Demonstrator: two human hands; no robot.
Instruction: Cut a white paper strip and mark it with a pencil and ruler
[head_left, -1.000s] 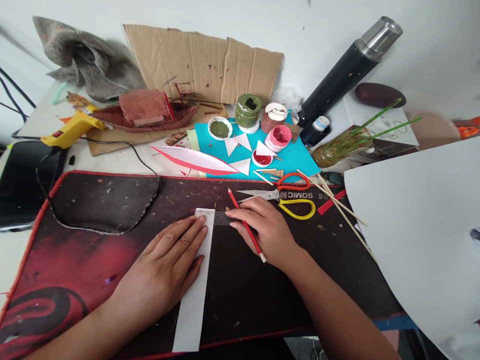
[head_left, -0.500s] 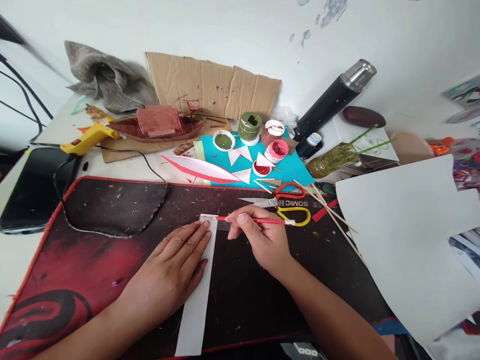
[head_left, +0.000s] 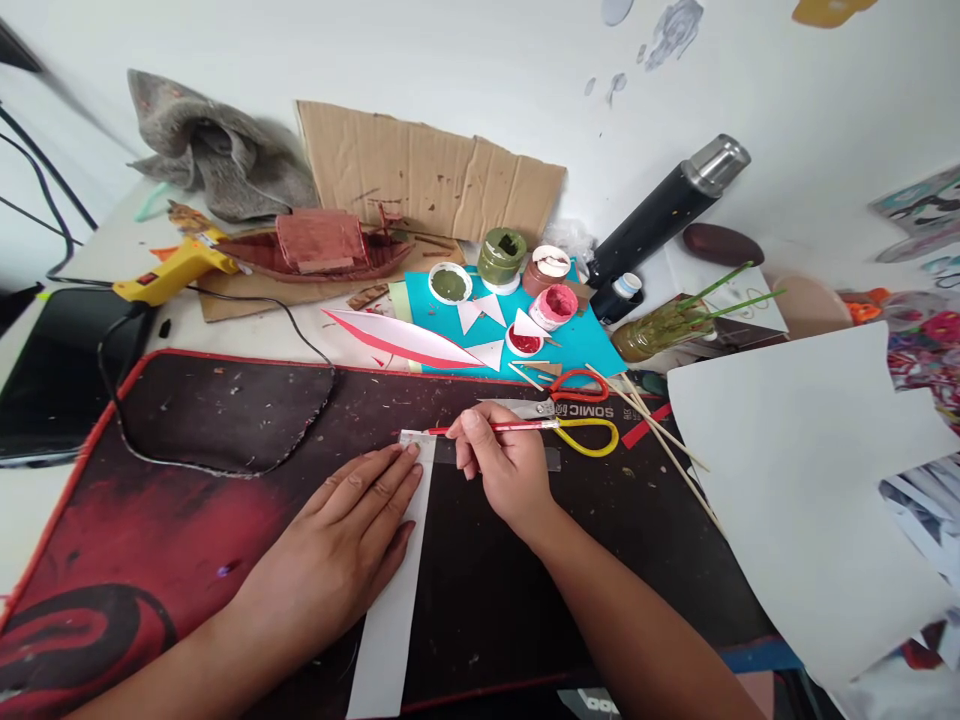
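Left hand (head_left: 337, 545): flattened, gripping nothing, pressing your white paper strip (head_left: 390, 630).
Right hand (head_left: 510, 470): you pinch a red pencil (head_left: 525, 426).
Clear ruler (head_left: 553, 460): may skew if pressure slackens.

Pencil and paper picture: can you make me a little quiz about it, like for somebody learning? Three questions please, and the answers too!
1. Which hand holds the red pencil?

2. True or false: the person's left hand lies on the blue sheet.

3. What colours are the handles of the scissors?
A) both blue
B) one orange, one yellow
C) both green

Key:
1. The right hand.
2. False: the left hand rests on the white paper strip.
3. B.
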